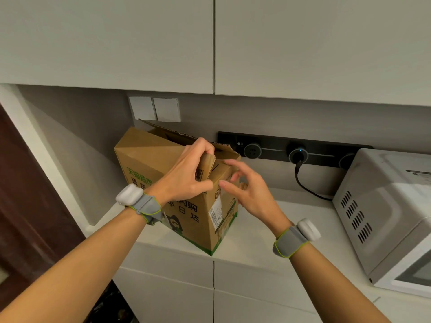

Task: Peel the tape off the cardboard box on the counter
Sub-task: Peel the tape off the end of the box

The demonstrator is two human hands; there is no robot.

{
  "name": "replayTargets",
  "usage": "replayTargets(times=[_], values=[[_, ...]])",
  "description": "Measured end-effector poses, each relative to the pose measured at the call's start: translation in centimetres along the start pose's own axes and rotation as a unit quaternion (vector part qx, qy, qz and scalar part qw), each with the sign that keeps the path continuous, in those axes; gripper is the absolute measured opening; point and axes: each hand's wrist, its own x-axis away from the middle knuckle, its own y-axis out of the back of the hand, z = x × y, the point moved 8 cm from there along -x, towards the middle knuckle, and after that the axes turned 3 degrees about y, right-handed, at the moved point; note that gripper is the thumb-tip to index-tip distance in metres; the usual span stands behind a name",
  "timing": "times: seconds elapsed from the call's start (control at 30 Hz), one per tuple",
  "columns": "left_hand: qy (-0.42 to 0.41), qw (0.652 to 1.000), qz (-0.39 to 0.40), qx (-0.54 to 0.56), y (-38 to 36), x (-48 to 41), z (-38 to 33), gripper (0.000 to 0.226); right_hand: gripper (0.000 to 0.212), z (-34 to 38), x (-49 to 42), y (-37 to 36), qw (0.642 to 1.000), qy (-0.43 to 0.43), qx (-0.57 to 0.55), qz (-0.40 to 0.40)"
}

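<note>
a pale surface (pixel 268 229) is shown below wall cabinets (pixel 303 43), with a microwave (pixel 384 206) at the right. the cardboard box (pixel 149 159) is stood at the surface's left end, top flaps raised. a folded flap (pixel 208 163) is gripped by the curled left hand (pixel 186 178); the right hand (pixel 249 190) is held loosely spread, thumb tip at the box's top corner. tape cannot be made out.

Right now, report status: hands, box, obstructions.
Left hand grips a top flap. Right hand at corner, grip unclear. Cardboard box standing on counter, top open. Microwave right, apart.
</note>
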Motion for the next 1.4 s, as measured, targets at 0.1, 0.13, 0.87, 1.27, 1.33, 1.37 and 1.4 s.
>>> replayTargets(times=[0.1, 0.13, 0.87, 1.27, 1.33, 1.37, 1.4], values=[[0.001, 1.0, 0.0, 0.001, 0.1, 0.2, 0.0, 0.042, 0.054, -0.8, -0.5, 0.8, 0.999, 0.005, 0.036, -0.008], [0.001, 1.0, 0.001, 0.002, 0.1, 0.2, 0.0, 0.041, 0.052, -0.7, -0.5, 1.1, 0.999, 0.017, 0.037, -0.015], [0.006, 0.999, 0.035, -0.015, -0.5, -0.1, 0.5, 0.042, 0.007, 1.6, -2.4, 2.1, 0.999, 0.044, -0.001, 0.006], [0.012, 0.996, 0.078, -0.042, -1.8, -0.9, 1.1, 0.037, 0.023, 1.9, -2.1, 1.1, 0.983, 0.102, 0.13, -0.085], [0.017, 0.995, 0.08, -0.05, -1.9, -1.1, 1.3, 0.036, 0.024, 1.7, -1.8, 0.9, 0.98, 0.111, 0.127, -0.11], [0.02, 0.995, 0.079, -0.056, -2.0, -1.2, 1.4, 0.036, 0.024, 1.5, -1.6, 0.8, 0.979, 0.113, 0.123, -0.118], [0.022, 0.995, 0.075, -0.065, -2.0, -1.3, 1.5, 0.036, 0.024, 1.5, -1.3, 0.6, 0.978, 0.117, 0.12, -0.122]])
